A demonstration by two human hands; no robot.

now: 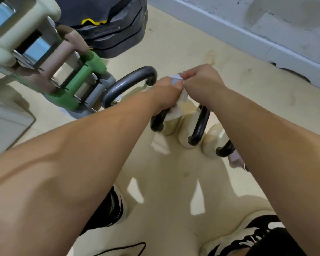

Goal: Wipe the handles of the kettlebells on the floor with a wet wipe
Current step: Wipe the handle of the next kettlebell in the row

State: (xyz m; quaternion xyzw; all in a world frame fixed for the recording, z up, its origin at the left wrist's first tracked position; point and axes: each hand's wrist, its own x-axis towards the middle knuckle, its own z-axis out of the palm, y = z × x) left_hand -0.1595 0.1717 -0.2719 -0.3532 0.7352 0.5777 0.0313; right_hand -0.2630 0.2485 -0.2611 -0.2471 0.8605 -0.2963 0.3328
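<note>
I look down through the head camera over two bare forearms; the left hand (167, 90) and the right hand (201, 81) meet just above a row of kettlebells standing on the pale cream floor (174, 182). Between them is the crumpled white wet wipe (182, 97); the left hand's fingers are curled round it and the right hand pinches its upper edge, so both hands are closed on the wipe. Its lower part hangs down against the black loop handle (157, 122) of a cream kettlebell directly under the left hand.

Just to the left arches a larger dark grey curved handle (126, 84), untouched; to the right stand a second cream kettlebell (185, 139) and a third cream kettlebell (211, 143), each with a black handle, the third partly hidden by the right forearm.

At upper left is a rack of hex dumbbells with chrome grips; the green dumbbell (78, 89) lies nearest the kettlebells. A black stacked object with a yellow mark (109, 24) sits behind it; a scuffed grey-white skirting board (248, 34) runs along the right; a black-and-white shoe (248, 235) shows at the bottom.
</note>
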